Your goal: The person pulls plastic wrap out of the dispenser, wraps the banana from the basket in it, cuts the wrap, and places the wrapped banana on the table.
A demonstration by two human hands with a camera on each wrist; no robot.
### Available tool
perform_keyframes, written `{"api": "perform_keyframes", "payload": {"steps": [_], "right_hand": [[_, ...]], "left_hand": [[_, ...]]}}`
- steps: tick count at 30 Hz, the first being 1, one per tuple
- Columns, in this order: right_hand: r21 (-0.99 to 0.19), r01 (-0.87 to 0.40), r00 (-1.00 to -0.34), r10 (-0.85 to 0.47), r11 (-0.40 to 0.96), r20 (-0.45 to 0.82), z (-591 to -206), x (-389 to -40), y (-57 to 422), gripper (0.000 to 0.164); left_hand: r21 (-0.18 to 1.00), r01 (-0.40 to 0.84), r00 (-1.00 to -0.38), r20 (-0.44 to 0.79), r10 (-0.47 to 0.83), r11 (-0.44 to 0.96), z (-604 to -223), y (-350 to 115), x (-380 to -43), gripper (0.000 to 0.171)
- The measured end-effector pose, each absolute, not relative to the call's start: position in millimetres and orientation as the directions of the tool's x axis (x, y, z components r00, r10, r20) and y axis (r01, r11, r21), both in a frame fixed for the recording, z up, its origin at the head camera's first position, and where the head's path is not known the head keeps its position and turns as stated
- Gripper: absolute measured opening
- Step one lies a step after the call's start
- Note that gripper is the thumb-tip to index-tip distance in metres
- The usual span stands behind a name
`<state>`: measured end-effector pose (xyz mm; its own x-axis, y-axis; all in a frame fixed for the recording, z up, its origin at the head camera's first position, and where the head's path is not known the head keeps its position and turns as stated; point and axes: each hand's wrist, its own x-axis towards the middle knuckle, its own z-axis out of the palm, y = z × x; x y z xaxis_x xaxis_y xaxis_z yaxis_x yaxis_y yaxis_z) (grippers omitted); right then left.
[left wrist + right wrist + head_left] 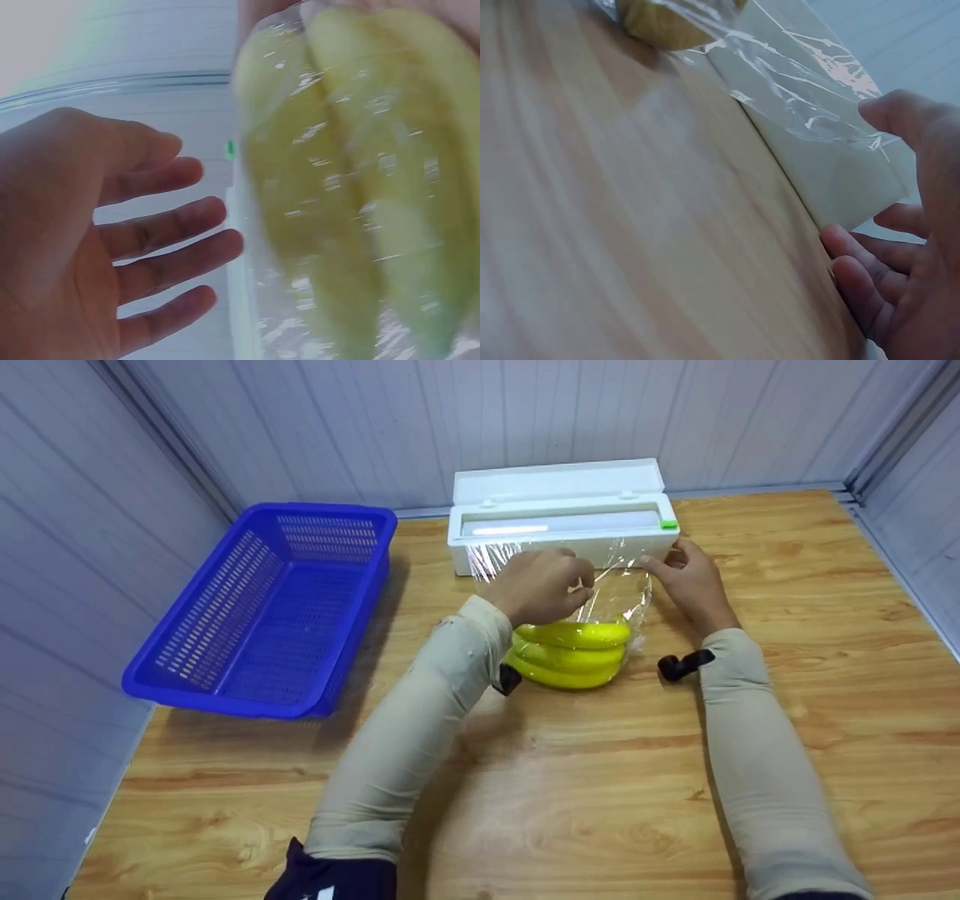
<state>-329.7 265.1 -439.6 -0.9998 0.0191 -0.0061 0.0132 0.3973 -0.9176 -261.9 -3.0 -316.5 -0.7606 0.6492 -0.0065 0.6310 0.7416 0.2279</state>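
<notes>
A bunch of yellow bananas [571,656] lies on the table under clear cling film [611,592]. The film runs back to a white cling film dispenser [562,547], whose lid is raised. My left hand [544,583] is over the film, between the dispenser and the bananas. In the left wrist view its fingers [176,225] are spread and loosely bent with nothing between them, beside the film-covered bananas [360,187]. My right hand [691,585] grips the right end of the dispenser [847,184]. Its thumb is at the film's edge and its other fingers are round the box's lower corner.
To the left stands a blue plastic basket [330,641] with slotted sides. A green slider [668,524] sits at the right end of the dispenser's front edge. Pale panel walls [360,427] enclose the wooden table [570,795] at the back and sides.
</notes>
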Motion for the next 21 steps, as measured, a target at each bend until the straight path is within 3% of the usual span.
{"api": "perform_keyframes", "payload": {"steps": [10, 21], "right_hand": [[-0.917, -0.044, -0.998, 0.028, 0.396, 0.060, -442.3, -327.7, 262.9, 0.074], [-0.890, -0.093, -0.994, 0.002, 0.447, 0.105, -447.6, -325.6, 261.3, 0.071]], "left_hand": [[0.222, 0.612, -0.768, -0.061, 0.637, 0.759, -281.0, -5.5, -280.1, 0.024], [0.184, 0.646, -0.757, 0.026, 0.653, 0.741, -290.1, 22.5, -289.3, 0.024]]}}
